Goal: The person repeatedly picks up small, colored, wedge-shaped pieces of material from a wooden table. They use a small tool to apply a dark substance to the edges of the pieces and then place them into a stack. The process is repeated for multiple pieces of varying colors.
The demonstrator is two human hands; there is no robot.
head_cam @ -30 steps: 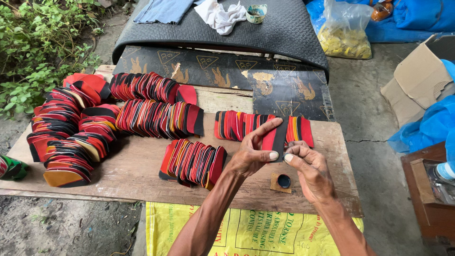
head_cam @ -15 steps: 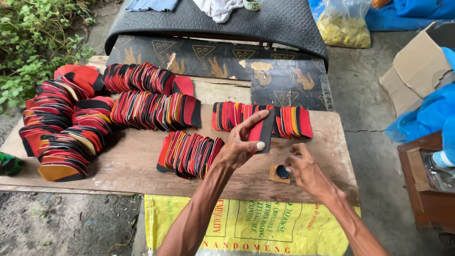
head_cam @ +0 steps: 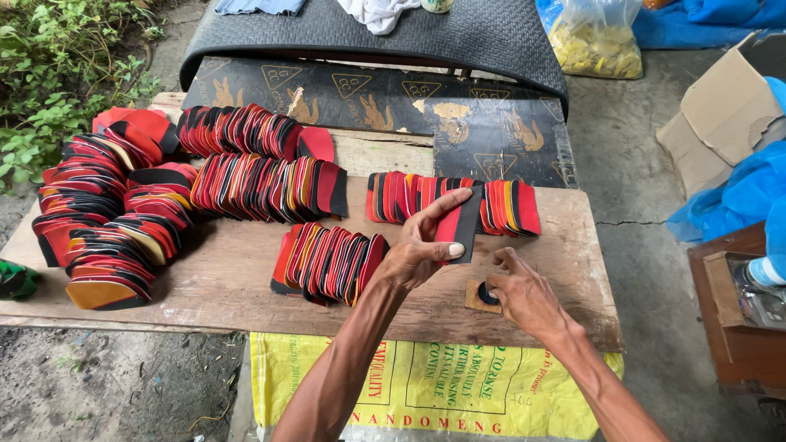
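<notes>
With the left hand (head_cam: 422, 250) pinching a red-and-black sole piece (head_cam: 458, 223) upright above the tabletop (head_cam: 237, 270), the right hand (head_cam: 524, 295), fingers curled on the small black disc (head_cam: 487, 293), should steady that disc, I judge, before the piece comes down squarely.

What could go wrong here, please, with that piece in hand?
The left hand pinches the red-and-black piece only at its edges, so it might slip. The piece stands close to the row behind it and could knock those leaning pieces over. The right hand sits on the small block near the board's front edge, which might get nudged off.
</notes>
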